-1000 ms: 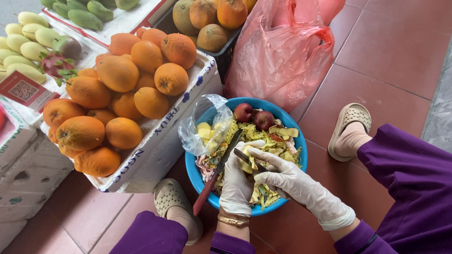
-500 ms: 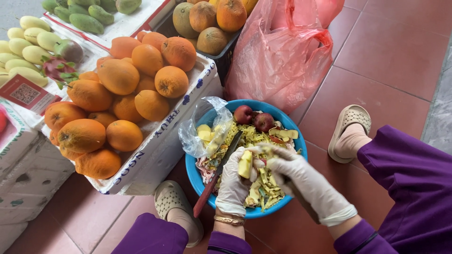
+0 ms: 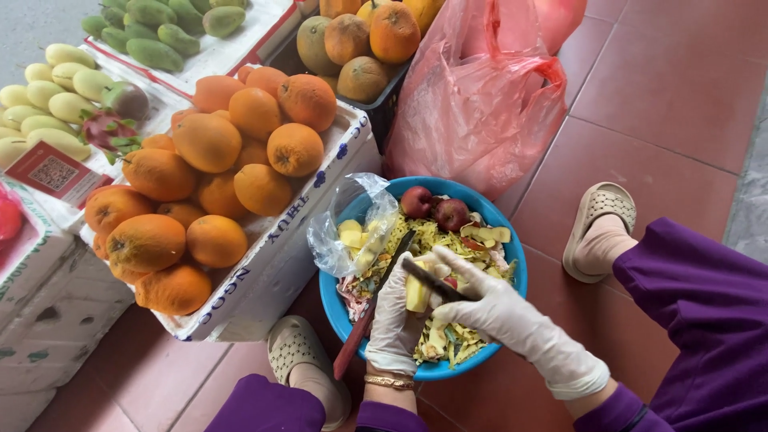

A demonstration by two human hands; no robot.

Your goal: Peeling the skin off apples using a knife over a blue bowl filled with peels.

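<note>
A: What is being held over the blue basin (image 3: 512,276)?

B: A pale yellow piece of peeled fruit (image 3: 417,293) is gripped in the gloved left hand (image 3: 398,320), fingers closed around it. A dark peeler (image 3: 432,279) is pinched in the gloved right hand (image 3: 496,308) and laid against the top of the fruit. The hands are close together, touching at the fruit, directly above the heap of peelings (image 3: 444,340) in the basin.

A: Is anything else carried?

B: A red-handled knife (image 3: 370,310) is seen running from under the left hand into the basin; whether it is held or merely resting cannot be told. A clear plastic bag of cut pieces (image 3: 354,228) is draped over the rim, and two red apples (image 3: 436,210) are lying at the far side.

A: What might go wrong?

B: The glove could be nicked if the blade is drawn toward the left fingers, since little fruit is left exposed. The wet piece could also be dropped into the scraps, and the knife may be tipped out if the wrist is shifted.

A: And the surroundings?

B: Red floor tiles (image 3: 664,88) are seen beneath. Orange mangoes (image 3: 208,200) are stacked on a white foam box (image 3: 280,264), a pink plastic bag (image 3: 480,96) is set behind the basin, and green mangoes (image 3: 160,36) are displayed further back.
</note>
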